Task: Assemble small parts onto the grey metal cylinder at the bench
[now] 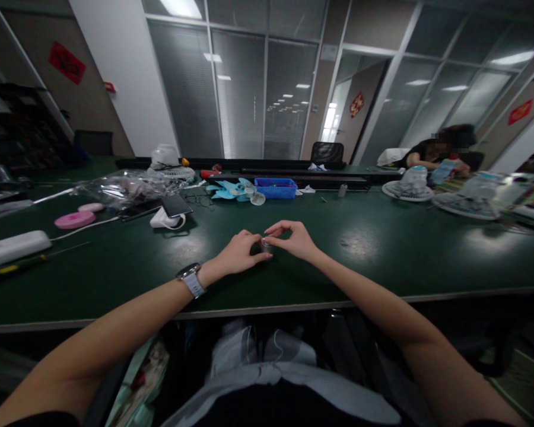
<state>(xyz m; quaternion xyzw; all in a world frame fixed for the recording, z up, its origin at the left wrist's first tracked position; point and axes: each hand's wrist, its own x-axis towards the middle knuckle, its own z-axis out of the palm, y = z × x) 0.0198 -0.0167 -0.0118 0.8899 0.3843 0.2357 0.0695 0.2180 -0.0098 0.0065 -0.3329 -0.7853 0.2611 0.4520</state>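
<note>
Here's the watch [189,271], dark and rounded, its pale grey strap [195,287] snug behind the left hand [238,252]! Both forearms [129,320] run bare, a black sleeve [44,420] just peeking in bottom left. Down the middle, a black top [267,409], and grey cloth [338,397] sweeping wide around it, rather blurred.

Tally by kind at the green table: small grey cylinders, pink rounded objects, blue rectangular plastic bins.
Small grey cylinders: 2 (one between the left hand and right hand, one farther back)
Pink rounded objects: 2
Blue rectangular plastic bins: 1
Total: 5
</note>
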